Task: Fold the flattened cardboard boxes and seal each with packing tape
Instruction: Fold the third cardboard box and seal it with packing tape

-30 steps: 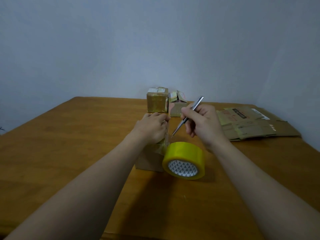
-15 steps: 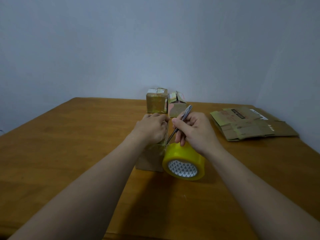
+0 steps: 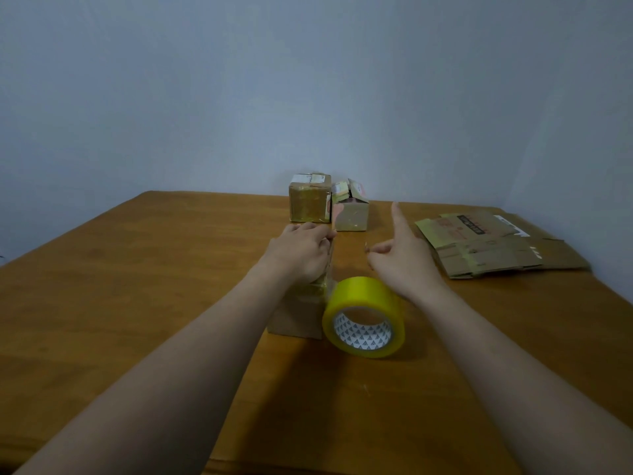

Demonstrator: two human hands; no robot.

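Note:
A small brown cardboard box [image 3: 296,318] stands in the middle of the wooden table [image 3: 137,286]. My left hand [image 3: 301,252] lies on its top, fingers curled over the far edge, holding it. A yellow roll of packing tape [image 3: 363,317] stands on its edge, touching the box's right side. My right hand [image 3: 404,255] hovers above and behind the roll with fingers spread, index finger raised and nothing in it. The thin metal tool is not visible.
Two folded, taped boxes [image 3: 308,202] [image 3: 351,210] stand side by side at the table's far edge by the wall. A pile of flattened cardboard boxes [image 3: 493,245] lies at the right. The table's front edge runs just below my forearms.
My right hand held a thin metal tool at the tape between box and roll; now it has lifted away to the right, fingers spread, without the tool. The left hand stayed on the box.

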